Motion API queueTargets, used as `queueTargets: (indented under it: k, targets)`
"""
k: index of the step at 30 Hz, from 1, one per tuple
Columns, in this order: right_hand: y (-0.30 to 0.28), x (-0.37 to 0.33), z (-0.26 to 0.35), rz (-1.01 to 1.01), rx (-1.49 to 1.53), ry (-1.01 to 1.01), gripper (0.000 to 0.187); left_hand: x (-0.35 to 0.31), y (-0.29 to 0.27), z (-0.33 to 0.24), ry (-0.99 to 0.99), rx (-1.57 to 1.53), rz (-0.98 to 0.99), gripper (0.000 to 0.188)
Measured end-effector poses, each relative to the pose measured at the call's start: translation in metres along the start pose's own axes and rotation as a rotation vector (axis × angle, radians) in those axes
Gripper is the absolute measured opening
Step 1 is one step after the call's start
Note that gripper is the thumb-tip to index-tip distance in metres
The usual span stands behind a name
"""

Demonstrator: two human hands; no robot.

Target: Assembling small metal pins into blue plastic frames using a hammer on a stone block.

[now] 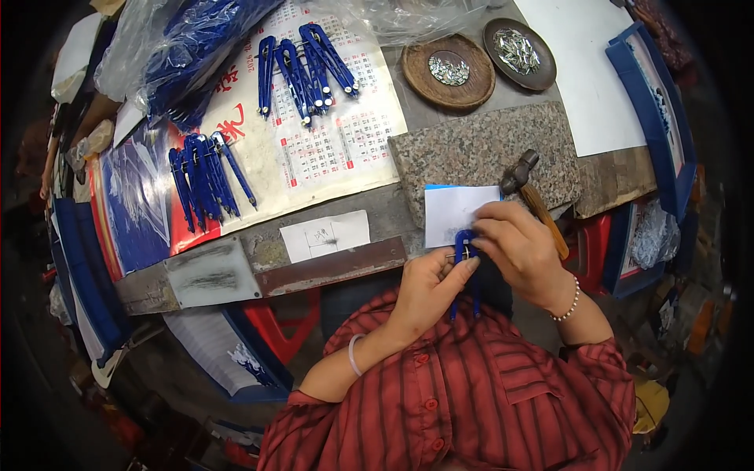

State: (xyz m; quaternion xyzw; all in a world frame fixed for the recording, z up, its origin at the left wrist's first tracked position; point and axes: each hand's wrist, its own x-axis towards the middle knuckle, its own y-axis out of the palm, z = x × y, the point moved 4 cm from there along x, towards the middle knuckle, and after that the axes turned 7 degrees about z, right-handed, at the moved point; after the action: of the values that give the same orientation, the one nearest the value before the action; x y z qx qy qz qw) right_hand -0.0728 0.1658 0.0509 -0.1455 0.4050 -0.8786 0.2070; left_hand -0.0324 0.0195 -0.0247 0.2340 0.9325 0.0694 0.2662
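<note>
I look down on a cluttered grey workbench [369, 206] and take the speckled granite slab [479, 153] as my landmark. Left of the slab lies a worn wall calendar sheet [314, 133], white with red print, carrying two heaps of blue compasses [306, 59] and [206, 177]. Beyond the calendar, farther left, sits a clear plastic bag [184, 51] of blue stock. Behind the slab stand two round brown dishes [448, 71] and [518, 51] of small metal bits, and to its right a white sheet [597, 71] and a blue tray [656, 110]. A hammer [530, 192] rests on the slab's near edge beside a white card [455, 212]. Just in front of the slab, my left hand [428, 286] and right hand [518, 247] both pinch a blue compass [465, 251], fingers closed on its top, legs hanging toward my striped shirt [471, 392].
</note>
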Motion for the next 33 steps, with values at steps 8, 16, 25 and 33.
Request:
queueTargets:
  k: [8,16,25,33]
  targets:
    - [-0.029,-0.039,-0.017,-0.028,-0.542,0.415,0.054,0.001,0.000,-0.001,0.023,0.005,-0.013,0.031]
    - [-0.026,-0.059,-0.019,-0.045,-0.195,0.401,0.046,0.000,-0.003,-0.002,-0.017,0.029,0.031,0.024]
    - [-0.037,-0.062,0.047,0.039,-0.182,0.098,0.058,0.000,-0.003,0.001,-0.031,-0.023,0.012,0.031]
    - [-0.011,-0.055,0.028,0.222,-0.115,0.232,0.057,0.001,-0.001,0.000,0.041,-0.045,-0.036,0.030]
